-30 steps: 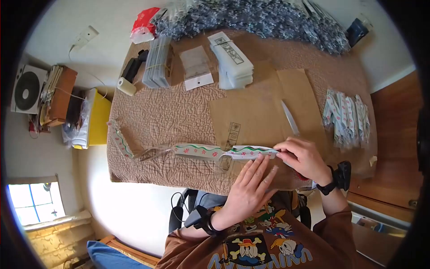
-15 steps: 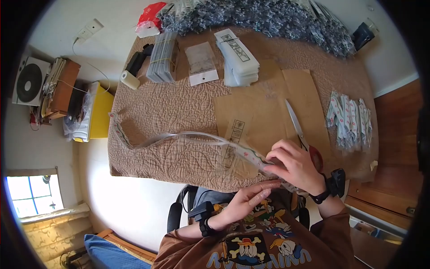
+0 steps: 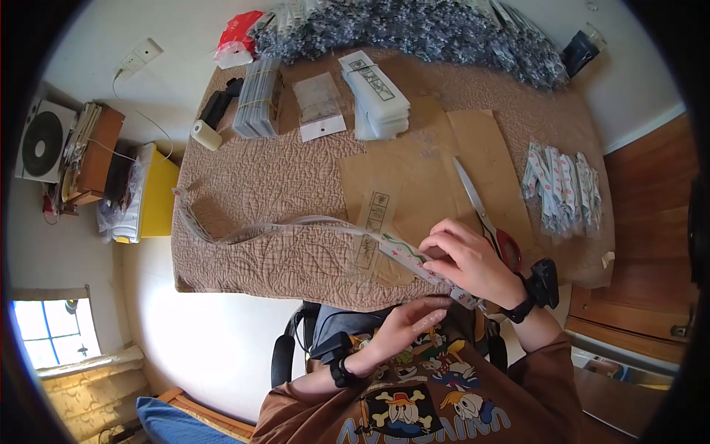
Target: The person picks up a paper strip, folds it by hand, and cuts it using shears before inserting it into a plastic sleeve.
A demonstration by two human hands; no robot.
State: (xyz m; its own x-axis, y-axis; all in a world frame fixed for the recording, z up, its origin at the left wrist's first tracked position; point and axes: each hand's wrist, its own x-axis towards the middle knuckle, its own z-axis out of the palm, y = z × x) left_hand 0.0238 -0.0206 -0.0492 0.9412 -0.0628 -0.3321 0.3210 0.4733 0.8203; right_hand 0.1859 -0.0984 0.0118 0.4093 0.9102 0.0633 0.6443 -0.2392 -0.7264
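Observation:
A long floral-patterned ribbon (image 3: pixel 403 255), white with red flowers and a green edge, runs from the table's left side towards my hands. Its middle stretch is pale and twisted. My right hand (image 3: pixel 477 266) has its fingers curled and its thumb pressed on the ribbon near the front edge of the table. Below it, my left hand (image 3: pixel 403 325) is held palm up with fingers stretched out and apart from the thumb, close under the ribbon's near end. Whether its fingertips touch the ribbon is hard to see. Scissors (image 3: pixel 473 196) with red handles lie beside my right hand.
Brown paper (image 3: pixel 414 170) lies on the quilted cloth (image 3: pixel 259 177). Folded floral strips (image 3: pixel 562 189) sit at the right. A stack of clear sleeves (image 3: pixel 377 100), a banded bundle (image 3: pixel 257 100), a small bag (image 3: pixel 319 103) and a heap of silvery packets (image 3: pixel 414 33) stand behind.
The ribbon near my right hand has turned flatter, showing more of its floral face. Both hands stay close to the table's front edge, and the whole view has shifted slightly.

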